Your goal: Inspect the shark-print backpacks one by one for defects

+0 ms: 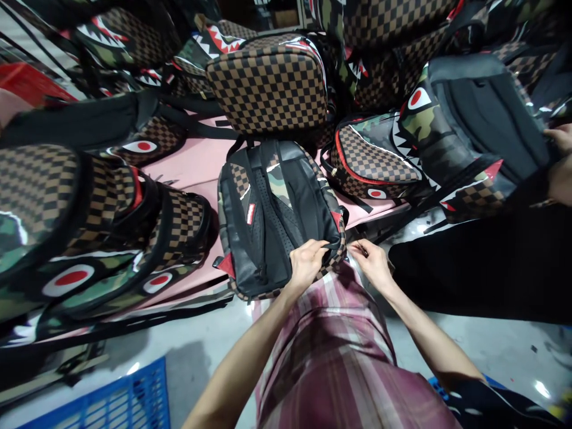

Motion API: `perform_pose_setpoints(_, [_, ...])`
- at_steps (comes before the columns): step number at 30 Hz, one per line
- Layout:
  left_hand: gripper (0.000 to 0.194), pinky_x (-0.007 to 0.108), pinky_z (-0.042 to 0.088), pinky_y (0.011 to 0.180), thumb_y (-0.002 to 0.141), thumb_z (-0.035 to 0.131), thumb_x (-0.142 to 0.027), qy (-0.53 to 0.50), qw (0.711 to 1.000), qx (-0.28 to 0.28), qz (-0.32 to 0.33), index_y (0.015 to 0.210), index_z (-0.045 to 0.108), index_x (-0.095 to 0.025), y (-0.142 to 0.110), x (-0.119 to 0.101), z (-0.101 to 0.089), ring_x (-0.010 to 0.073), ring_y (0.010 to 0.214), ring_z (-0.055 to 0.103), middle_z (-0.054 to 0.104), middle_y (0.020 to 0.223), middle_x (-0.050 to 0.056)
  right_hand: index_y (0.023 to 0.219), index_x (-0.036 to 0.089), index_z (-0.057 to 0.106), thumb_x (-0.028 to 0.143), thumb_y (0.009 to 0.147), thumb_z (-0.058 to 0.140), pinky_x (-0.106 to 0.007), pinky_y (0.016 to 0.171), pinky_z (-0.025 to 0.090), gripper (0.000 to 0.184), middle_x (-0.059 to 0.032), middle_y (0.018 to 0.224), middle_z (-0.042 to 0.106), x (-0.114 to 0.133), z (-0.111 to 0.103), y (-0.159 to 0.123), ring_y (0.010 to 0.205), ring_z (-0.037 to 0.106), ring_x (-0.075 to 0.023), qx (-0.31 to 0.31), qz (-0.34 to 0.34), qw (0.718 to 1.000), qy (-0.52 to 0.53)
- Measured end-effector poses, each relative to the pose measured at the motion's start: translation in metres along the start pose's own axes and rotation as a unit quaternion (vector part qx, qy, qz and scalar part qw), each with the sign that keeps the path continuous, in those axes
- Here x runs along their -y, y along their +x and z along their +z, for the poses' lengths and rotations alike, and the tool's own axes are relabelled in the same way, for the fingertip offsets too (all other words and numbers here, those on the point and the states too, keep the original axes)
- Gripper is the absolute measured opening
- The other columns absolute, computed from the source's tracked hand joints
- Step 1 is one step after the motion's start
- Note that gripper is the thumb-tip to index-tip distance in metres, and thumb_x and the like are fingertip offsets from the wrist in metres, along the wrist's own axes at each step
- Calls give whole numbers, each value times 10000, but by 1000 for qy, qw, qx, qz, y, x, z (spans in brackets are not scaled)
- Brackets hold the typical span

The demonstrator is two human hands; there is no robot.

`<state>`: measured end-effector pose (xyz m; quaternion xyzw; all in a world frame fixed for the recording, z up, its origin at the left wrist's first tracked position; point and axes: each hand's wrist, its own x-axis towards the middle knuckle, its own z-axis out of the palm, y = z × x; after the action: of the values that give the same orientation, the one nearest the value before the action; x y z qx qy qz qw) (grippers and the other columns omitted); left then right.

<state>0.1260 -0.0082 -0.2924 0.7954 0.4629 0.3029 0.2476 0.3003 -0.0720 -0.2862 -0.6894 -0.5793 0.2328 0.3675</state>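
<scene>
**Left hand and right hand at the lower right corner of a backpack**

The largest thing is a pink table, spanning the middle of the frame and crowded with checkered and camouflage bags. Below it, at bottom centre, hangs a plaid garment. A camouflage bag with a dark padded back leans at upper right. The backpack lies in the centre of the frame, black back panel up, its lower edge reaching past the table's front edge toward the plaid garment. At upper centre, a checkered bag shows its flat, patterned face. A perforated blue crate sits on the floor at lower left.

Another person's hand is at the right edge, beside the camouflage bag. The left hand pinches a black strap at the backpack's side, thumb and forefinger pressed together, the others curled. Just right of it, the right hand's fingertips pinch a small dark piece, too tiny to identify.
</scene>
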Motion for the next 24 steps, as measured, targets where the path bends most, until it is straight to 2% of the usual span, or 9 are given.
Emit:
perform_pose_setpoints(3, [186, 182, 422, 646, 878, 520, -198, 0, 1000, -3, 2, 896, 705, -211, -1, 1, 2, 89, 716, 622, 687, 816, -19, 1174, 169, 517, 388, 884, 520, -324, 747, 414, 364, -84, 1056, 628, 1, -11, -4, 907, 588, -224, -14, -56, 989, -140])
perform_pose_setpoints(7, [185, 178, 415, 624, 879, 521, -206, 5, 1000, -4, 6, 896, 705, -206, -2, 1, 2, 83, 693, 614, 681, 802, -21, 1042, 162, 561, 266, 924, 461, -339, 717, 338, 187, -71, 907, 643, 7, -18, -9, 814, 554, -212, 0, -139, 960, -244])
perform_pose_setpoints(12, [198, 176, 416, 626, 885, 509, -201, 9, 1000, 0, 5, 897, 706, -212, -2, 0, 2, 78, 692, 612, 680, 802, -25, 989, 156, 594, 233, 932, 464, -339, 697, 306, 161, -74, 869, 650, 15, -22, -7, 779, 527, -204, -23, -168, 946, -276])
perform_pose_setpoints(19, [196, 181, 415, 622, 886, 506, -199, 8, 1000, 2, 6, 891, 702, -209, -2, 1, 4, 82, 695, 611, 670, 788, -21, 954, 158, 624, 218, 922, 481, -350, 681, 285, 158, -67, 796, 640, 22, -27, -6, 758, 510, -208, -1, -175, 936, -306])
perform_pose_setpoints(22, [187, 178, 413, 626, 881, 515, -188, 8, 1000, 0, 11, 889, 702, -203, -3, 1, 3, 81, 695, 608, 670, 788, -21, 946, 157, 623, 215, 916, 485, -347, 683, 283, 152, -65, 785, 638, 19, -28, -7, 751, 514, -205, 8, -171, 940, -295])
perform_pose_setpoints(24, [184, 177, 413, 625, 880, 518, -187, 11, 1000, 1, 12, 892, 701, -205, -3, 0, 3, 80, 693, 606, 670, 790, -21, 960, 164, 622, 227, 905, 505, -341, 693, 295, 143, -60, 806, 645, 11, -28, -3, 759, 529, -201, 17, -157, 953, -259])
